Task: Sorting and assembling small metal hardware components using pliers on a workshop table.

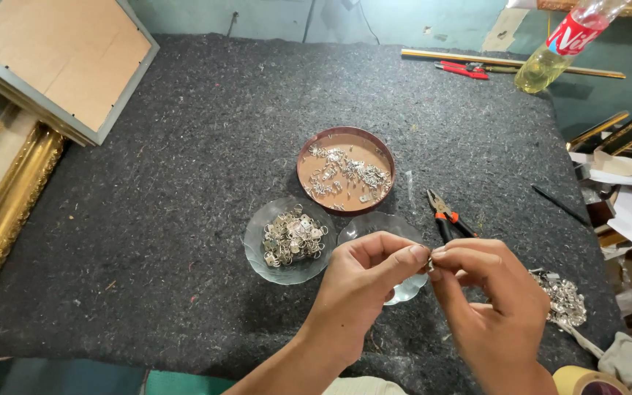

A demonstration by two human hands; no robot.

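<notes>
Left hand (363,281) and right hand (488,292) close together over the dark felt table (148,219), fingertips of both pinching one small metal piece (430,257), hardly visible. Just beyond, an almost empty glass dish (374,223) and another glass dish full of metal rings (292,235). Pliers (444,214) unused. Farther, brown dish of clips (345,172). Seemingly much hardware left.

A dark grey felt-covered surface (184,183) fills the room's middle. Behind it runs a pale teal painted wall (272,18); left of it leans a gilded picture frame (5,197).
</notes>
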